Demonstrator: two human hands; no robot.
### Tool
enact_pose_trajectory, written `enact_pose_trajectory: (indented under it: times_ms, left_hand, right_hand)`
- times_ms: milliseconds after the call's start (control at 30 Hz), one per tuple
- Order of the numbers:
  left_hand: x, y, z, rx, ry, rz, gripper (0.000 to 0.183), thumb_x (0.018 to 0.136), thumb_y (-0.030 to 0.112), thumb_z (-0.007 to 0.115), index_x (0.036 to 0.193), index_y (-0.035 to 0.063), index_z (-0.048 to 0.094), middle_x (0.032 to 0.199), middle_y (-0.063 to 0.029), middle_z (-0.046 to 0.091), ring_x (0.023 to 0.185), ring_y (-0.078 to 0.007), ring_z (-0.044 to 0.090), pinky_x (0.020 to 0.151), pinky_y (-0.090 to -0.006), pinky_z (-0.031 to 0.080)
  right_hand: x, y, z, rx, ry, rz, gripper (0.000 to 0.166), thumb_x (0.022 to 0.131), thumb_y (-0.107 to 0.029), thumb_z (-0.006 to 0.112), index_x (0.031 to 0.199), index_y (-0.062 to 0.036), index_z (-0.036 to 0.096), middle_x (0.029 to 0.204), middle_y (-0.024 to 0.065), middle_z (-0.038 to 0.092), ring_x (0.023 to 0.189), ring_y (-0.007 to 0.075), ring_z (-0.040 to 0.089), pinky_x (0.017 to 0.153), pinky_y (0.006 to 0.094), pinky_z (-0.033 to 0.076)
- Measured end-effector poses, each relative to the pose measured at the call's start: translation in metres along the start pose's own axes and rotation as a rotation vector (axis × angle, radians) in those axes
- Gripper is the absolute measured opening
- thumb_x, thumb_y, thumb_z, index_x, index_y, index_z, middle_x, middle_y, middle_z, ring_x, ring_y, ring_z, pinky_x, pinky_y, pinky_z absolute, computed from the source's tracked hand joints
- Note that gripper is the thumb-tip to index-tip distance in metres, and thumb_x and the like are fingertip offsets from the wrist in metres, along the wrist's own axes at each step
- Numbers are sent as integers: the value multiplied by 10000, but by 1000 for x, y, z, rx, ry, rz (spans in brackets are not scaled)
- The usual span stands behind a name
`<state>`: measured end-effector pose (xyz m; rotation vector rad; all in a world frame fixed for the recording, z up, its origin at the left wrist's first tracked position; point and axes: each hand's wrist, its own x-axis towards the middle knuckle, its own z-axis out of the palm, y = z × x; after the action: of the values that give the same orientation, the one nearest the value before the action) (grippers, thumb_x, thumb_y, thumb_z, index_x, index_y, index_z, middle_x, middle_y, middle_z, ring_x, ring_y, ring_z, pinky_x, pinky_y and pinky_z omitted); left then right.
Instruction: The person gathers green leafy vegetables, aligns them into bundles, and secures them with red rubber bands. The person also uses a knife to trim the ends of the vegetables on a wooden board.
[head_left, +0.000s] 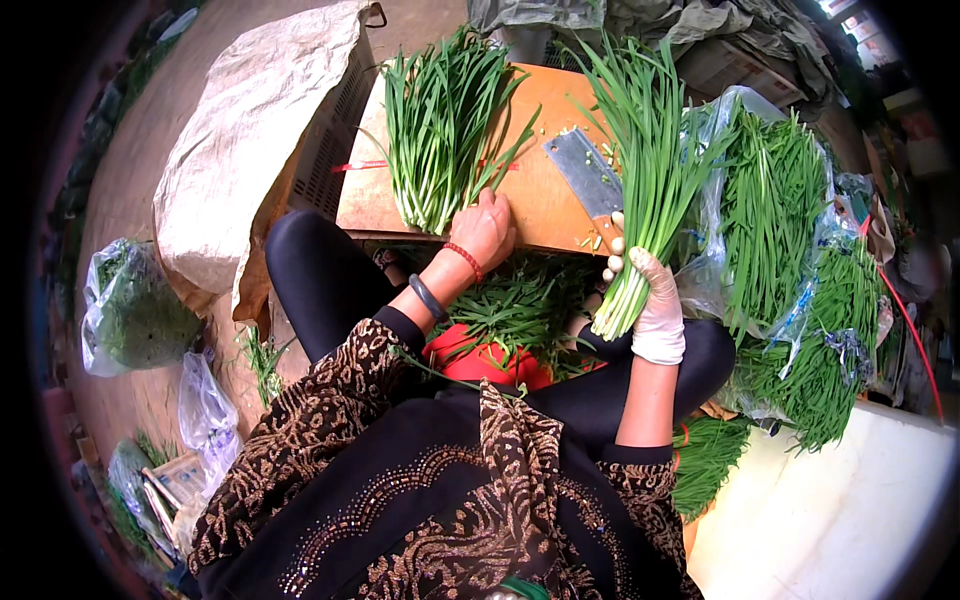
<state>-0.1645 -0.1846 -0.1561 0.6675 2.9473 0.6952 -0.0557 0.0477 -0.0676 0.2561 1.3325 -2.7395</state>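
In my right hand (651, 300), which wears a white glove, is a thick bunch of garlic chives (649, 172). Its pale cut ends point down towards me and its green leaves fan away. My left hand (484, 231), bare with a red bracelet and a dark bangle, rests at the near edge of the wooden board (555, 217). Its fingers touch the lower stems beside a second bunch of chives (450, 127) lying on the board; whether they grip any stems is hidden. A cleaver (585, 172) lies between the two bunches, its wooden handle partly behind the right-hand bunch.
A red strip (360, 166) runs under the left bunch. Chives in clear plastic (776, 217) are heaped at right, near a white slab (825, 510). Loose greens (517, 300) and a red object (480, 360) lie between my legs. A pale sack (247, 135) covers a crate (330, 142).
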Motion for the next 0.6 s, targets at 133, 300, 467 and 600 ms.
enact_pose_trajectory:
  times_ms: [133,300,467,600]
  left_hand:
    - [2,-2,2,-94,136,74,210,753,125,629,885,-3,527,917,-221,551,711,-424,621,643,-501,518]
    - [-31,20,19,-276,-306,345,194,768,176,670,939,85,678,931,-156,653,798,-366,650,713,-443,529]
    - [-15,40,0,-1314,-737,7,573,920,350,619,1283,-78,504,1184,-130,627,1101,-217,601,1007,-360,444]
    - [19,50,9,-2073,-917,4,646,920,422,593,1364,-14,420,1333,-150,519,1225,-251,513,1070,-400,381]
  right_hand:
    - [-4,2,-5,18,10,13,592,851,-169,676,1342,60,439,1001,79,600,817,140,594,729,280,531]
    - [-2,0,-8,48,8,7,594,851,-168,679,1344,57,436,1011,80,600,821,140,593,732,286,529]
    - [4,3,-14,121,-38,109,591,851,-176,687,1343,41,441,993,63,616,819,128,612,743,277,546]
    - [4,12,7,153,-112,264,567,859,-242,667,1311,44,480,972,56,615,786,120,598,710,262,525]
